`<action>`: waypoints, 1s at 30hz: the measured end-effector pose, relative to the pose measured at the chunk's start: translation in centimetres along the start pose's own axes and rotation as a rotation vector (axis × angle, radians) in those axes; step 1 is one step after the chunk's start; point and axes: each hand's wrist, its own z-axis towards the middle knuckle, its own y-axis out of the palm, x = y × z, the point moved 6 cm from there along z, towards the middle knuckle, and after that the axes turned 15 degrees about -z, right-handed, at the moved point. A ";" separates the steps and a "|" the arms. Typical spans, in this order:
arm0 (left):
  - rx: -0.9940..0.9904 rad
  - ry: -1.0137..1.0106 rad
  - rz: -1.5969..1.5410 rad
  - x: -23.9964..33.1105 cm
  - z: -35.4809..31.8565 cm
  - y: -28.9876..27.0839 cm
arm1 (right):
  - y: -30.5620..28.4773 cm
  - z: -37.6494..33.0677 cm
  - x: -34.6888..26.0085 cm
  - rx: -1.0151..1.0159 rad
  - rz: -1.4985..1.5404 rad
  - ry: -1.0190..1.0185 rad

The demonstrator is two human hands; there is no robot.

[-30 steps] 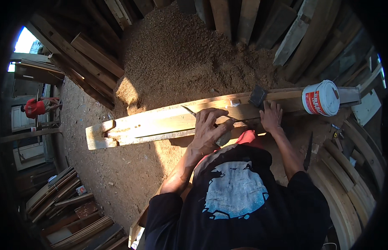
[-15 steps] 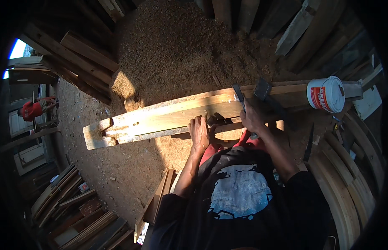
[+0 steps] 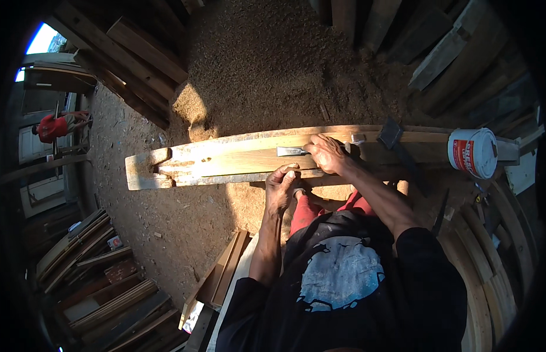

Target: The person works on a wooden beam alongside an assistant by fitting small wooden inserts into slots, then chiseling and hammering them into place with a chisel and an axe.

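My right hand (image 3: 327, 154) is closed on a chisel (image 3: 291, 151), whose flat metal blade points left over the pale plank (image 3: 243, 161). The chisel lies low along the plank; whether its edge touches the wood I cannot tell. Close by on the near side, my left hand (image 3: 280, 183) is closed, with thumb and fingers pinched together at the plank's near edge. Anything between those fingers is too small to make out. To the right of my right hand, a dark-headed hammer (image 3: 391, 132) rests across the long beam, its handle reaching toward me.
A white bucket (image 3: 481, 154) with a red label stands at the beam's right end. Timber (image 3: 149, 50) leans at the far left, more boards (image 3: 100, 258) are stacked near left, and curved planks (image 3: 478, 276) lie at right. Sawdust (image 3: 255, 70) covers the ground. A person in red (image 3: 51, 128) is far left.
My right hand has moved left and turned the chisel from upright to pointing left along the plank. My left hand has drawn slightly back toward me, its fingers now pinched.
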 end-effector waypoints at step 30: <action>-0.539 0.147 1.012 -8.5 4.2 15.1 | -6.7 -13.2 9.3 0.167 0.347 0.380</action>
